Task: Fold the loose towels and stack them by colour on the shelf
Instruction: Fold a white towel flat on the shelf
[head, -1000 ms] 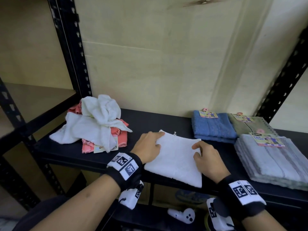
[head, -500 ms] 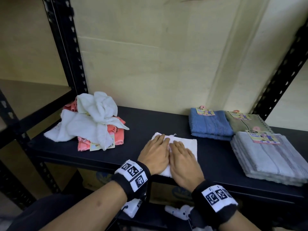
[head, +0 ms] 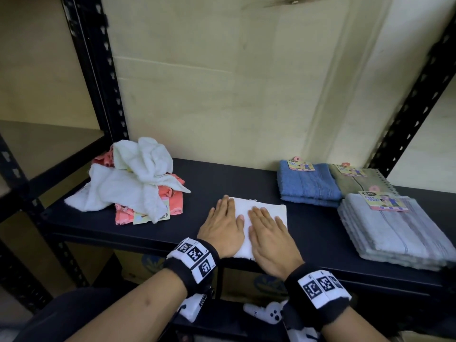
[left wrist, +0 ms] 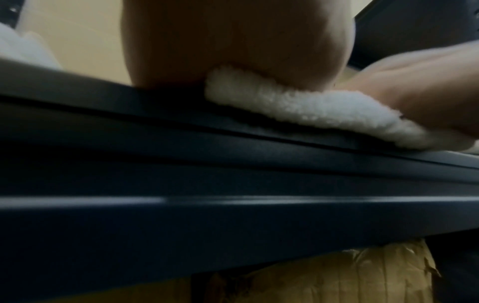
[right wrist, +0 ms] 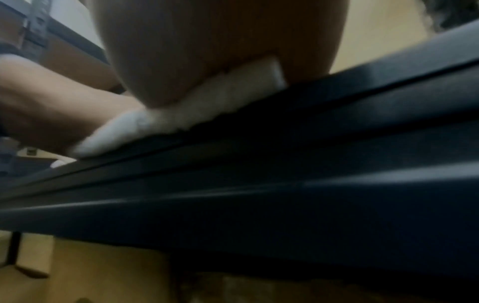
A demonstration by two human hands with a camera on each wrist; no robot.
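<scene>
From the head view, your left hand point(head: 223, 224) and right hand point(head: 267, 236) lie flat, side by side, on the folded white towel point(head: 265, 210) at the near edge of the black shelf point(head: 229, 178). Your fingers are straight and close together, pressing the cloth, not curled round it. To the left sits a heap of loose white towels point(head: 133, 178) over coral ones point(head: 172, 196). To the right are a blue stack point(head: 308, 185), an olive stack point(head: 362, 181) at the far right, and a grey stack point(head: 392, 233) nearer you.

In the left wrist view, your palm point(left wrist: 246, 41) rests on the towel's fluffy edge point(left wrist: 298, 106) by the shelf lip point(left wrist: 181, 131).

In the right wrist view, your palm point(right wrist: 207, 51) bears on the same towel point(right wrist: 181, 114); the fingers themselves are hidden.
</scene>
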